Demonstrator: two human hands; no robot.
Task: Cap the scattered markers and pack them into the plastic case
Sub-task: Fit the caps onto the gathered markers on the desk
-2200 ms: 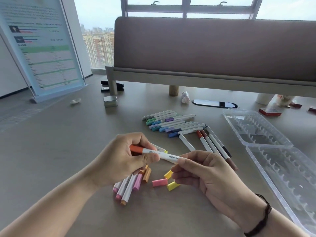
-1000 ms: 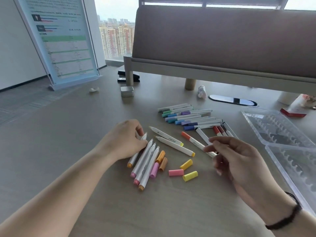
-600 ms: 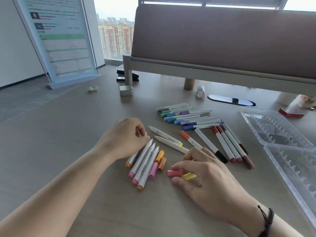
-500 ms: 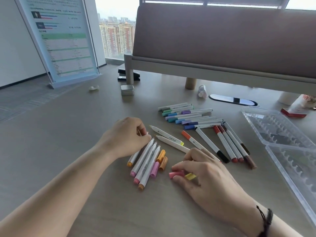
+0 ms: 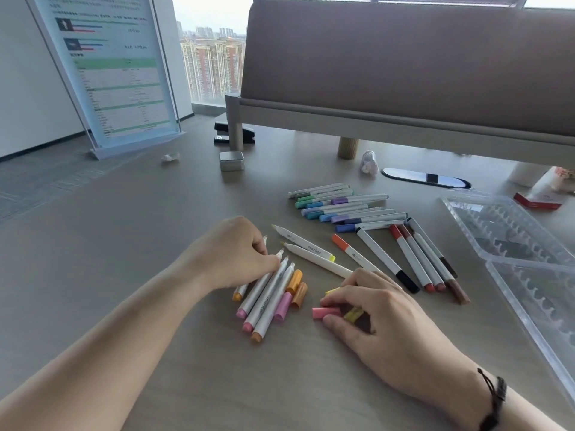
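My left hand (image 5: pixel 236 253) rests on a bunch of uncapped pink and orange markers (image 5: pixel 264 297), its fingertips pinching one near the tip. My right hand (image 5: pixel 382 315) is curled over loose caps: a yellow cap (image 5: pixel 353 315) sits pinched between thumb and fingers, and a pink cap (image 5: pixel 325 312) lies just left of them. Orange and pink caps (image 5: pixel 294 290) lie beside the bunch. Two uncapped yellow markers (image 5: pixel 306 247) lie in the middle. Capped blue, green and purple markers (image 5: pixel 342 209) and red, brown and black ones (image 5: pixel 420 259) lie behind. The clear plastic case (image 5: pixel 510 234) lies open at the right.
A padded desk divider (image 5: pixel 404 73) spans the back. A sign stand (image 5: pixel 115 73) stands at back left, with a stapler (image 5: pixel 233 135), a metal tin (image 5: pixel 231 160) and crumpled paper (image 5: pixel 170 157) near it. A red box (image 5: pixel 536 202) lies beyond the case.
The orange-capped marker held in both hands now lies on the table. My right hand moved down onto the loose caps; my left hand settled on the uncapped bunch.
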